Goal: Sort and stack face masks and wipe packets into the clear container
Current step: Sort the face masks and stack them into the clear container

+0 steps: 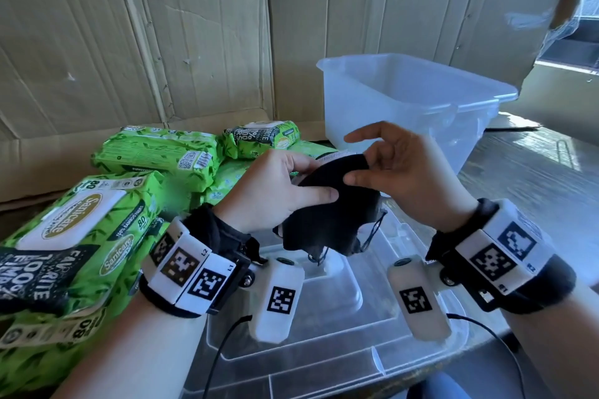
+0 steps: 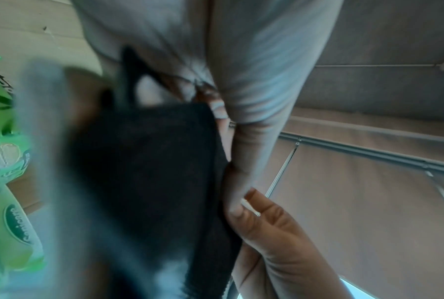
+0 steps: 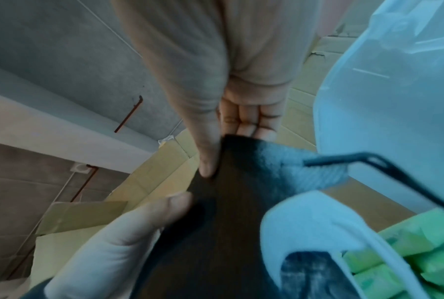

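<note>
Both hands held one black face mask point(image 1: 330, 204): left hand point(image 1: 275, 191) gripped it, right hand point(image 1: 398, 168) pinched its top edge, other fingers spread; clear container point(image 1: 415, 100) at one o'clock.

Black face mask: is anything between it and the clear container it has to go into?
Nothing visible blocks it. The black face mask is held by the left hand and right hand just in front of the clear container, which stands open-topped; its lid lies under the hands.

Both hands point(image 1: 278, 188) point(image 1: 398, 172) raised close together — fingers pinching.
</note>
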